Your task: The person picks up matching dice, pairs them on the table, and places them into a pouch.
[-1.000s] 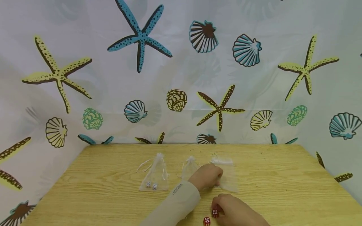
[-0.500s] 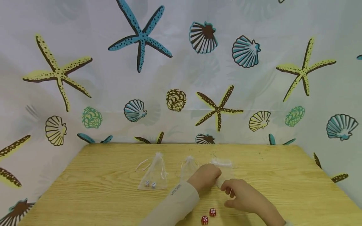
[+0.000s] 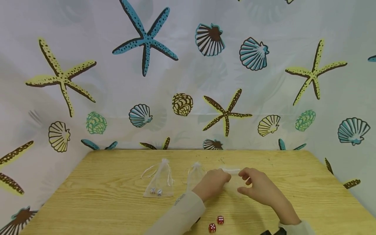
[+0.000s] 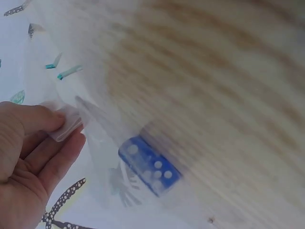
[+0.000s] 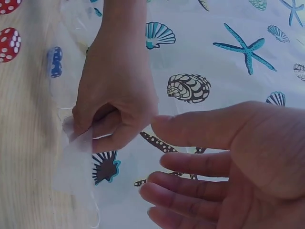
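Observation:
My left hand (image 3: 212, 182) pinches the edge of a sheer white drawstring bag (image 5: 74, 169), the rightmost of three, between thumb and fingers. To its right, my right hand (image 3: 259, 187) hovers by the bag's top with loosely bent fingers, holding nothing. The right wrist view shows its thumb and fingers apart from the cloth. Two red dice (image 3: 220, 220) lie on the table in front of the hands. Blue dice (image 4: 150, 164) show through sheer cloth in the left wrist view; the middle bag (image 3: 195, 176) is partly hidden behind my left hand.
At the left, another sheer drawstring bag (image 3: 164, 178) lies flat with two white dice (image 3: 159, 192) inside. The wooden table (image 3: 102, 195) ends at a curtain (image 3: 182, 130) printed with starfish and shells.
My right hand has let go of a red die, leaving it by the other, and has moved up and away to the bag's right side. My left hand keeps its pinch, shifting slightly.

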The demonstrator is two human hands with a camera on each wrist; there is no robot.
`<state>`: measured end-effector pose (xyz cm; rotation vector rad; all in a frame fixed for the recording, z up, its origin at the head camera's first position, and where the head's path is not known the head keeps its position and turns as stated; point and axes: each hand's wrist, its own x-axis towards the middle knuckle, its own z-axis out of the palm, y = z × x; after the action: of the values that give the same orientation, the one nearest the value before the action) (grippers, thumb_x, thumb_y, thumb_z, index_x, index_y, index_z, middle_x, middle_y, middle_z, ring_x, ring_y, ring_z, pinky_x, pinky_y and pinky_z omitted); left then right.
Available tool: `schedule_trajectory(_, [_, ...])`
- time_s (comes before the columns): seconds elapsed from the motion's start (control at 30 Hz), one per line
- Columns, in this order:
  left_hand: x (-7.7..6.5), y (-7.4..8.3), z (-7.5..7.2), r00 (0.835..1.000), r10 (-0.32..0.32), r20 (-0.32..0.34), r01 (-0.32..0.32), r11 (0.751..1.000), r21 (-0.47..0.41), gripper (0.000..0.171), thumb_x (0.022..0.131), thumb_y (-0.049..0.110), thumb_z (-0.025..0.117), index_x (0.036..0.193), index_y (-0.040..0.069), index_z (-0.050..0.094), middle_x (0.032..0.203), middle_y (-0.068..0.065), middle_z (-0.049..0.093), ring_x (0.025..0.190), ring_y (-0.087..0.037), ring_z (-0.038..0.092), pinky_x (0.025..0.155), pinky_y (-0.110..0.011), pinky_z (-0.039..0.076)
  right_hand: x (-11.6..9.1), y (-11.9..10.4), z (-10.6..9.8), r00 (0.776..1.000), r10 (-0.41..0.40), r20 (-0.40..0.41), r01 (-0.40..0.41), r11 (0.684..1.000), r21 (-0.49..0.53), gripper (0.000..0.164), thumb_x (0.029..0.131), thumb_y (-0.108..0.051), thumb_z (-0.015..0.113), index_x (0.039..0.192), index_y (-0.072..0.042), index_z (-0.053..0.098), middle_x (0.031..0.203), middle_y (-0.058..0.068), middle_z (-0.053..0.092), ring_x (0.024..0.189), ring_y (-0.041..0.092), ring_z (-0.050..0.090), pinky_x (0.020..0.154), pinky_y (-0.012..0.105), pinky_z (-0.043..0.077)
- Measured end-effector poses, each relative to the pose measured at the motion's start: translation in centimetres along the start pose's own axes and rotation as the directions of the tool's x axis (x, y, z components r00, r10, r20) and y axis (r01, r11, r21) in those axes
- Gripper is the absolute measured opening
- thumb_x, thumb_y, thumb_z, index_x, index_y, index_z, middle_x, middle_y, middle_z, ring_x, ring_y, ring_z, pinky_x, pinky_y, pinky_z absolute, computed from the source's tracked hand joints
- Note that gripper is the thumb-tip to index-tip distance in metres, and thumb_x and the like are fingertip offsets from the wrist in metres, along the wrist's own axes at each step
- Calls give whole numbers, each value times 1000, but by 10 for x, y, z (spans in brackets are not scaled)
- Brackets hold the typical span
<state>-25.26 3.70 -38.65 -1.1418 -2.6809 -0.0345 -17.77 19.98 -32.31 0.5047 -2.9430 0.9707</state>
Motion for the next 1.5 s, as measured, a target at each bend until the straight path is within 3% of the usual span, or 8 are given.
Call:
schedule_trajectory(0.13, [-7, -4, -11, 997, -56, -50, 56, 998, -1, 20, 83, 1, 58, 89, 17, 69, 78, 5, 65, 66, -8, 58, 56, -18, 45, 6, -4, -2, 999, 0, -51, 0, 1000, -2, 36, 78, -16, 68, 108, -2, 55, 98, 8, 57, 84, 20, 56, 71, 34, 48])
schedule_trajectory(0.23, [-14, -8, -18, 992, -102, -77, 103, 995, 8, 24, 83, 2, 59, 96, 19, 70, 90, 4, 68, 75, -11, 62, 62, -19, 49, 10, -7, -2, 997, -5, -78, 5, 1000, -3, 38, 79, -17, 67, 111, -1, 53, 100, 9, 57, 88, 23, 56, 73, 36, 48])
schedule_trajectory(0.4, [-31, -14, -30, 978, -163, -133, 171, 984, 52, 21, 83, 7, 62, 97, 20, 69, 89, 3, 68, 69, -9, 62, 57, -18, 48, 13, -11, -1, 995, 25, -92, -23, 1000, 17, 45, 81, -22, 66, 116, 0, 50, 107, 13, 55, 95, 28, 55, 75, 40, 48])
schedule_trajectory(0.57, [-51, -17, -39, 958, -154, -243, 167, 986, 30, 19, 81, 6, 63, 95, 18, 69, 81, 1, 65, 63, -9, 59, 55, -17, 48, 16, -12, 3, 995, 40, -88, -38, 999, 28, 54, 79, -35, 66, 118, 0, 49, 114, 15, 54, 104, 32, 52, 82, 45, 45])
schedule_trajectory(0.77, [-69, -16, -41, 905, -97, -414, 103, 995, -9, 16, 78, 4, 66, 88, 15, 70, 74, 2, 60, 63, -8, 57, 56, -15, 47, 21, -13, 9, 996, 80, -38, -75, 989, 124, 62, 79, -45, 62, 122, -3, 47, 121, 15, 51, 111, 32, 48, 88, 47, 42])
schedule_trajectory(1.0, [-87, -11, -44, 836, -33, -548, 55, 998, 25, 15, 73, 1, 70, 80, 15, 72, 70, 4, 56, 61, -6, 51, 56, -15, 43, 23, -16, 17, 988, 144, 51, -153, 941, 301, 64, 84, -43, 57, 126, 2, 41, 123, 19, 48, 113, 35, 47, 86, 44, 45])
schedule_trajectory(1.37, [-105, -12, -50, 735, 13, -678, 47, 996, 70, 15, 71, -3, 70, 74, 12, 70, 72, 2, 58, 64, -7, 54, 57, -18, 45, 27, -14, 34, 968, 222, 113, -249, 869, 428, 70, 87, -47, 50, 130, 6, 34, 123, 24, 48, 107, 34, 53, 88, 43, 44])
schedule_trajectory(1.5, [-105, -12, -53, 714, 27, -699, 46, 995, 85, 16, 70, -4, 69, 74, 11, 70, 73, 2, 59, 65, -9, 55, 60, -20, 46, 29, -13, 37, 959, 234, 162, -284, 797, 532, 71, 88, -44, 51, 130, 10, 31, 122, 27, 48, 107, 34, 53, 89, 42, 44])
